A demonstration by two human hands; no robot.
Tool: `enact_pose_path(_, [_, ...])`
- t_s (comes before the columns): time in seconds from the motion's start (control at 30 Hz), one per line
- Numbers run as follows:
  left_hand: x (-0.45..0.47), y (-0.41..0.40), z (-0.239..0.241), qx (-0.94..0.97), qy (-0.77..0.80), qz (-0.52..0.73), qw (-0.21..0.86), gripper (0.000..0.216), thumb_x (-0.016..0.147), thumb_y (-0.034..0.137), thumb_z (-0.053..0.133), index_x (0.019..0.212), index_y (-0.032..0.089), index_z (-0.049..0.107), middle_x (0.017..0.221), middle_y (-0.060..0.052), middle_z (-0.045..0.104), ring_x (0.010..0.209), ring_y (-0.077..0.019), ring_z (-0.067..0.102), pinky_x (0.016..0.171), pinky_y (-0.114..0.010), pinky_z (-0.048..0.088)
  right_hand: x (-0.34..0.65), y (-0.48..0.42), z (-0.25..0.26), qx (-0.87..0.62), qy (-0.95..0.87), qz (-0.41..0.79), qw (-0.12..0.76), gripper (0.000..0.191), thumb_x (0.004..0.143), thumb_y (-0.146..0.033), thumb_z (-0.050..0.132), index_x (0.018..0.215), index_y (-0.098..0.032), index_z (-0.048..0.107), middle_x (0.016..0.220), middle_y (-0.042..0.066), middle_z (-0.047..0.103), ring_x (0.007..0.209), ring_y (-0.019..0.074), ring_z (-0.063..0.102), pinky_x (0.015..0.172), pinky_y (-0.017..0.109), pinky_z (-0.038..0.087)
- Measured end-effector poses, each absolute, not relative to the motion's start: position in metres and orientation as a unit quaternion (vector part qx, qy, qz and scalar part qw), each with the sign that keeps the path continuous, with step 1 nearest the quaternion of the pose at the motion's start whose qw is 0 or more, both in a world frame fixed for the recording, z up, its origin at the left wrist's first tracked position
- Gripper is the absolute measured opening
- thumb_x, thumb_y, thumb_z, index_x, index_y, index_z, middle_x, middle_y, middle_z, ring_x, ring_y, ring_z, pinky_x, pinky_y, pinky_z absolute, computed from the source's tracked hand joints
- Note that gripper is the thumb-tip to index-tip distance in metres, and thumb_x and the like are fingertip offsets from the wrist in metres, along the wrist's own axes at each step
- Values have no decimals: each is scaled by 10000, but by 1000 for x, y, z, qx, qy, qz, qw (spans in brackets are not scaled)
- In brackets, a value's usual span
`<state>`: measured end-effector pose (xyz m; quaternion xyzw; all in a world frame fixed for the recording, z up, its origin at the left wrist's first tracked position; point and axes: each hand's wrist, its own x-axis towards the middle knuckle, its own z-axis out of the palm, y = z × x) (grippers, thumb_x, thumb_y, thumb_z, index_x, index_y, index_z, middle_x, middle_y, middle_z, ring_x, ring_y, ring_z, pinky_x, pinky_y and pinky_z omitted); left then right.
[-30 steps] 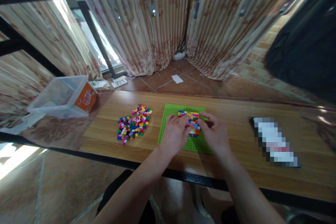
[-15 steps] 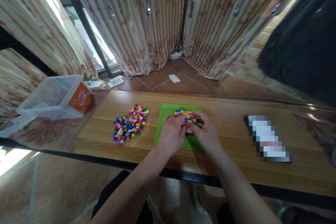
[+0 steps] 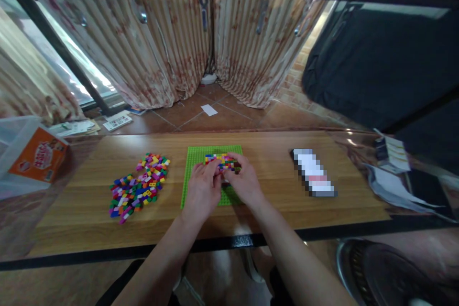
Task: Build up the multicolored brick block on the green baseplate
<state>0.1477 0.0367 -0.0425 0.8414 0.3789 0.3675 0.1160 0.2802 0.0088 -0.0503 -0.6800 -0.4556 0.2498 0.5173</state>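
A green studded baseplate (image 3: 191,165) lies on the wooden table. On it sits a block of multicoloured toy bricks (image 3: 219,157), its near side mostly covered by my fingers. My left hand (image 3: 203,189) is over the block's left side, fingertips drawn together against it; whether a loose brick is pinched there is hidden. Around the right side curls my right hand (image 3: 245,180), with the thumb in front and the fingers behind the bricks. Left of the baseplate spreads a loose pile of small colourful bricks (image 3: 141,184).
A phone with a blurred screen (image 3: 313,173) lies to the right on the table (image 3: 272,153). Beyond the left end stands a clear plastic bin (image 3: 14,153) with an orange label. Papers (image 3: 398,189) and a small box (image 3: 392,153) are past the right end; a round dark stool (image 3: 390,272) is below.
The view has turned to the right, so everything sits further left in the picture and the right-hand papers and stool show more. Both hands stay at the brick block with little change in pose.
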Motion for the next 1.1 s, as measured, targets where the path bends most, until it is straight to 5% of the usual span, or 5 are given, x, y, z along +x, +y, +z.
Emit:
enact_pose_path(0.4, [147, 34, -42, 828, 396, 367, 151, 310, 855, 100, 570, 1142, 215, 601, 874, -38, 720, 881, -222, 666, 896, -427, 513, 284, 9, -60, -659, -468, 258, 530, 498, 715, -278, 641, 1211, -234, 628, 1222, 95, 654, 1078, 247, 619, 963, 447, 486])
enact_pose_path(0.67, [124, 42, -28, 761, 459, 404, 217, 237, 896, 107, 508, 1096, 188, 606, 927, -47, 734, 881, -190, 692, 845, -348, 541, 302, 9, -64, -666, -419, 241, 568, 499, 792, -398, 608, 1255, -212, 612, 1230, 120, 624, 1020, 234, 629, 853, 414, 532])
enact_pose_path(0.9, [103, 57, -32, 709, 509, 420, 249, 260, 866, 82, 521, 1095, 165, 611, 951, -67, 731, 839, -181, 695, 795, -329, 557, 292, 9, -51, -652, -567, 147, 481, 502, 881, -477, 551, 1310, -217, 578, 1380, 151, 537, 1283, 282, 501, 1069, 503, 404])
enact_pose_path(1.1, [101, 52, -35, 738, 527, 348, 239, 315, 831, 62, 546, 1122, 163, 607, 1029, -77, 716, 925, -192, 678, 867, -343, 549, 280, 10, -59, -650, -654, 71, 382, 751, 790, -622, 634, 1374, -165, 514, 1470, 200, 436, 1368, 368, 401, 1128, 568, 319])
